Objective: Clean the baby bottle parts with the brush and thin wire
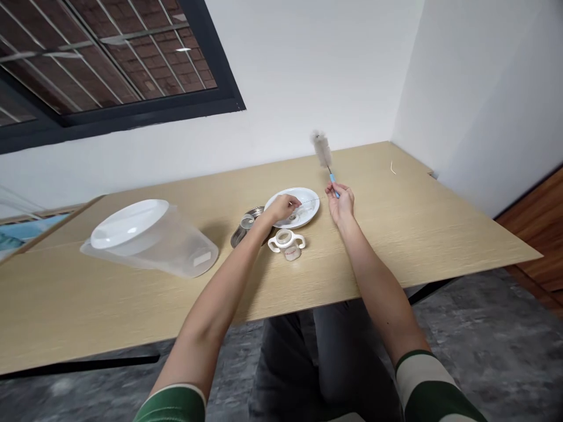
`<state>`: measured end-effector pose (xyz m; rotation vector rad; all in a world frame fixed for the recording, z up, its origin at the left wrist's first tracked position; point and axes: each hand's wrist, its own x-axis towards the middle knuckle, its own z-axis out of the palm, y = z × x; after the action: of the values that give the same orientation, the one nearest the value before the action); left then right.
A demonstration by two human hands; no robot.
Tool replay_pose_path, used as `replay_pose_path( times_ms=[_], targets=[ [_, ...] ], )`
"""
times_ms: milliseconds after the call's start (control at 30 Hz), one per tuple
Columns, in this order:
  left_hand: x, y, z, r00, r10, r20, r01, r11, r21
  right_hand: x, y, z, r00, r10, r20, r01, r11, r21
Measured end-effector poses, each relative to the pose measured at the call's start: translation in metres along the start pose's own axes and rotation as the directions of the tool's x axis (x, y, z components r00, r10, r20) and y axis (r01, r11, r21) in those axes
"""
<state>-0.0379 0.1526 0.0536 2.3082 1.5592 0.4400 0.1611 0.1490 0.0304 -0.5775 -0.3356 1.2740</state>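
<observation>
Bottle brush (322, 149) gripped upright in the right hand (339, 205) above the wooden table (396, 234); curled left hand (281, 208) at the rim of a white plate (308, 205), holding nothing visible, with steel cup (244, 228) and two-handled sippy cup (285, 243) just beside it, lidded plastic jug (176, 246) well left.

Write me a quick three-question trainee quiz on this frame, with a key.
1. Which hand holds the bottle brush?
2. True or false: the two-handled white cup stands on the side of the white plate nearer the person.
3. What does the left hand reach over? A) the clear plastic container B) the white plate C) the window

Key: 1. The right hand. 2. True. 3. B.
</observation>
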Motion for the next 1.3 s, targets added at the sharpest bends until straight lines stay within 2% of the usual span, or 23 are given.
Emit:
replay_pose_path(
  times_ms=[67, 200, 333, 500, 700, 867, 1000, 1067, 1167, 1267, 1300],
  targets=[
    [0.006, -0.003, 0.003, 1.0, -0.002, -0.004, 0.002, 1.0, -0.005, -0.001, 0.001, 0.001, 1.0, 0.004, 0.01, -0.004, 1.0, -0.005],
    [0.014, -0.013, 0.005, 0.992, 0.055, 0.112, -0.053, 0.998, -0.016, -0.001, 0.002, 0.001, 1.0, 0.011, 0.024, -0.011, 1.0, 0.004],
    [0.017, -0.02, 0.004, 0.982, 0.046, 0.186, -0.044, 0.999, -0.018, 0.0, 0.001, 0.002, 0.999, 0.042, 0.031, -0.043, 0.998, 0.038],
    [0.015, -0.016, 0.003, 0.982, 0.061, 0.178, -0.062, 0.998, 0.0, -0.001, 0.0, 0.003, 0.996, 0.075, 0.04, -0.076, 0.997, 0.028],
    [0.011, -0.015, 0.005, 0.976, 0.082, 0.202, -0.071, 0.996, -0.061, 0.0, 0.0, 0.002, 0.997, 0.066, 0.032, -0.066, 0.998, 0.022],
    [0.012, -0.021, 0.007, 0.986, 0.11, 0.129, -0.109, 0.994, -0.014, 0.001, 0.0, 0.001, 0.998, 0.062, 0.029, -0.062, 0.998, 0.019],
    [0.008, -0.02, 0.0, 0.997, 0.032, 0.07, -0.039, 0.994, 0.104, 0.0, 0.0, 0.002, 0.998, 0.068, 0.008, -0.068, 0.997, 0.038],
    [0.003, -0.02, -0.007, 1.0, 0.002, 0.0, -0.002, 0.995, 0.098, -0.001, 0.0, 0.002, 0.999, 0.052, -0.001, -0.052, 0.997, 0.058],
    [-0.012, -0.024, -0.018, 0.988, -0.045, -0.146, 0.033, 0.996, -0.081, -0.003, -0.001, 0.001, 0.995, 0.073, 0.062, -0.079, 0.991, 0.106],
    [-0.035, -0.03, -0.025, 0.954, -0.138, -0.266, 0.049, 0.947, -0.317, -0.007, -0.002, 0.0, 0.962, 0.19, 0.197, -0.208, 0.975, 0.074],
    [-0.043, -0.033, -0.026, 0.947, -0.172, -0.272, 0.056, 0.92, -0.387, -0.008, -0.002, 0.0, 0.946, 0.227, 0.233, -0.244, 0.969, 0.046]
  ],
)
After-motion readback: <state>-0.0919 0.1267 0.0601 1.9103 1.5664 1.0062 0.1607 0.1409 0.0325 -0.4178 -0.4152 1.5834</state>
